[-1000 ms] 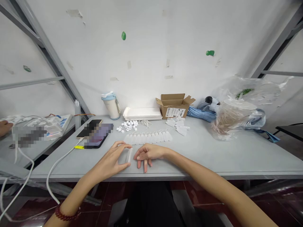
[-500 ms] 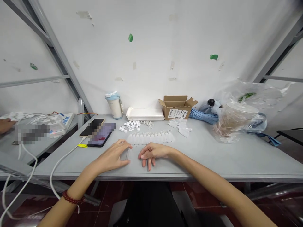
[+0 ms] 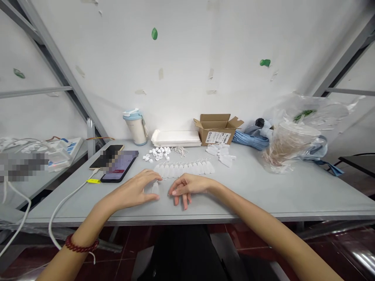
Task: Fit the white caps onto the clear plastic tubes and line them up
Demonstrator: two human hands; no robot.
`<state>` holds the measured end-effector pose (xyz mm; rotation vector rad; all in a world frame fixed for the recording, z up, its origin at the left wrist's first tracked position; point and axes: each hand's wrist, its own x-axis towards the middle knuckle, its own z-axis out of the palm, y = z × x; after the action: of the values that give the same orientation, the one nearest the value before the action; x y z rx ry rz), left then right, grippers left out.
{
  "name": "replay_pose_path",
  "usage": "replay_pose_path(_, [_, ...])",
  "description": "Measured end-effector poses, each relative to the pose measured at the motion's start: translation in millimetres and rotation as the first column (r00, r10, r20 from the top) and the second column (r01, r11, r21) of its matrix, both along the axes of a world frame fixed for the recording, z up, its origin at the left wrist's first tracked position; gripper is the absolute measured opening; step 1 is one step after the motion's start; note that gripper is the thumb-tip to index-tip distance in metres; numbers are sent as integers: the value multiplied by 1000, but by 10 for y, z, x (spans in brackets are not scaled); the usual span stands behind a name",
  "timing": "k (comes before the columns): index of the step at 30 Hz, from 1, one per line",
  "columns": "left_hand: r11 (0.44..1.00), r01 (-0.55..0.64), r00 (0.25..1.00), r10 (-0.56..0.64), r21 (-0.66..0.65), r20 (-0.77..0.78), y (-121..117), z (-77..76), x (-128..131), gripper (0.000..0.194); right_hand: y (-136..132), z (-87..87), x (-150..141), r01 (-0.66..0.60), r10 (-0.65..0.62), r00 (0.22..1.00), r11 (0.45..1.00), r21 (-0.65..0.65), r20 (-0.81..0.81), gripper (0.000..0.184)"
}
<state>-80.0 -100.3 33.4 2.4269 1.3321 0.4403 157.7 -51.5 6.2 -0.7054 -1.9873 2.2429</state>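
Row of translucent pieces [image 3: 184, 170]: landmark | Left hand [image 3: 133, 190]: brackets a separate piece [image 3: 155, 188] before row's left end, grasp cannot be told | Right hand [image 3: 189, 185]: curls loosely before row, grasp likewise undetermined | White caps [image 3: 159, 153]: behind row's left end

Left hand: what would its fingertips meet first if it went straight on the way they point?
Most likely the right hand, across a narrow gap, though depth is hard to judge. A translucent piece sits between the left hand's thumb and fingers.
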Motion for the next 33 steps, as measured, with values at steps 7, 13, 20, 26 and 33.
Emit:
replay_pose_path(7, [983, -134, 983, 117, 124, 139, 697, 53, 444, 28, 112, 173, 170, 261, -240, 962, 949, 174, -130, 31])
replay_pose_path(13, [982, -7, 1000, 2, 189, 22, 1348, -154, 689, 35, 261, 202, 290, 610, -603, 779, 667, 427, -171, 18])
replay_pose_path(20, [986, 10, 957, 38, 165, -288, 1430, -356, 611, 62, 458, 143, 443, 352, -776, 561, -91, 932, -288, 16])
replay_pose_path(26, [986, 67, 918, 0, 155, -398, 1428, -353, 601, 69, 691, 16, 753, 12, -835, 550, -13, 1000, -17, 40])
replay_pose_path(33, [976, 90, 928, -11, 197, -373, 1376, -403, 563, 65, 789, -39, 979, -77, -852, 502, 130, 989, 151, 41])
